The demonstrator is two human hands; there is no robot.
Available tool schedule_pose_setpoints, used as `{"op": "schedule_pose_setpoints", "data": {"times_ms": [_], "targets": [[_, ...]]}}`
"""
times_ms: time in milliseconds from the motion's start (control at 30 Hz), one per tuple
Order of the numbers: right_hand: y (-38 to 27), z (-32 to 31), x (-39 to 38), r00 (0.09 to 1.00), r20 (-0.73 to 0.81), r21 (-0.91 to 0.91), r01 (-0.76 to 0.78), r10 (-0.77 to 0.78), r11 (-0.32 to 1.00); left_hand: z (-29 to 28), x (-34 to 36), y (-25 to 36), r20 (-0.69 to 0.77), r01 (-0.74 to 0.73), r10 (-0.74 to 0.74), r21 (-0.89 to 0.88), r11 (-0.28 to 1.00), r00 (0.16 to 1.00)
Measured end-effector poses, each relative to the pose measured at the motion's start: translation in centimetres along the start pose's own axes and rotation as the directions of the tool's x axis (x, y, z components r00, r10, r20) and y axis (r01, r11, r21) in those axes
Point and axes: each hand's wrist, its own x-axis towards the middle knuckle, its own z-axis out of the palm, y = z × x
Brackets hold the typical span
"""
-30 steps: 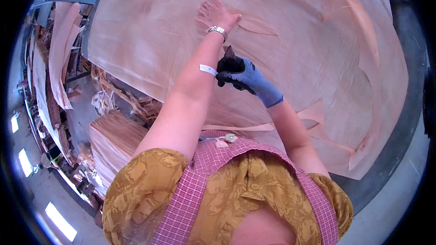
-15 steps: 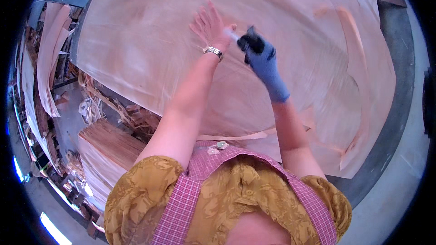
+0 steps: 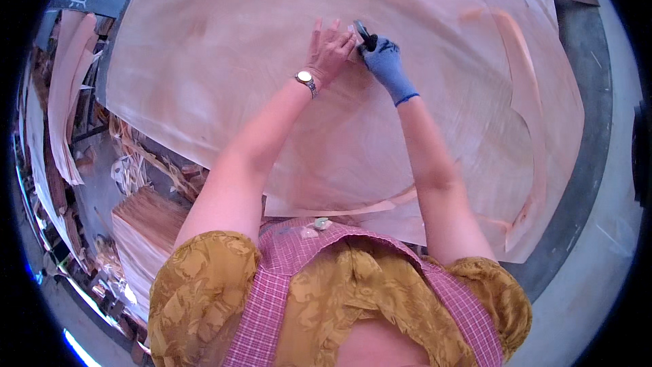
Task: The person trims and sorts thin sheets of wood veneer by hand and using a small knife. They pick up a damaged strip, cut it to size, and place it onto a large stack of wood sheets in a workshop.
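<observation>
- Workshop bg: grey floor at R, dark work surface showing past the sheet's R edge.
- Lg. thin pinkish-tan sheet, looks like wood veneer, fills most of the work surface, approx. centre of view; faint wrinkles & darker streaks across it.
- L hand: bare, palm down on the sheet, upper-mid area; fingers extended & somewhat apart, no closed grip seen. Silver watch on that wrist.
- R hand: blue glove w/ black finger area, just beside L fingers; closed narrow round a small dark tool, whose end sticks out up & to the L. Exact finger placement can't be told, too small.
- Small whitish piece between L fingertips & tool; can't tell if either hand grips it.
- Loose orange-tan strip on sheet's R side, curving twd the near edge; another narrow pale strip along the near edge, close to the apron (pink check, over mustard patterned shirt).
- Far L, off the sheet: long veneer offcuts, torn scraps, plus a stack w/ brownish top, lower L.
</observation>
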Motion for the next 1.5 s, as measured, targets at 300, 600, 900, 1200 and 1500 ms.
{"op": "schedule_pose_setpoints", "data": {"times_ms": [300,600,900,1200,1500], "targets": [[5.7,-5.1,-2.7,0.941,0.152,0.121,-0.322,0.302,0.939,-1.2,2.0,1.0,0.093,0.038,-0.028,-0.113,0.993,0.995],[5.7,-7.5,-4.4,0.853,0.303,0.254,-0.502,0.425,0.826,-2.6,0.0,7.9,0.179,-0.037,0.092,-0.288,0.957,0.980],[4.8,-6.8,-7.4,0.797,0.400,0.645,-0.596,0.453,0.479,-1.7,-0.5,8.2,0.243,-0.081,0.127,-0.193,0.978,0.962],[3.9,-3.6,-9.3,0.760,0.219,0.734,-0.541,0.611,0.410,-1.3,-0.7,8.6,0.238,-0.048,0.087,-0.166,0.985,0.967],[-3.0,-3.7,-6.1,0.850,0.347,0.803,-0.488,0.395,0.343,-3.7,-3.2,1.4,0.167,0.229,-0.161,-0.572,0.787,0.973]]}}
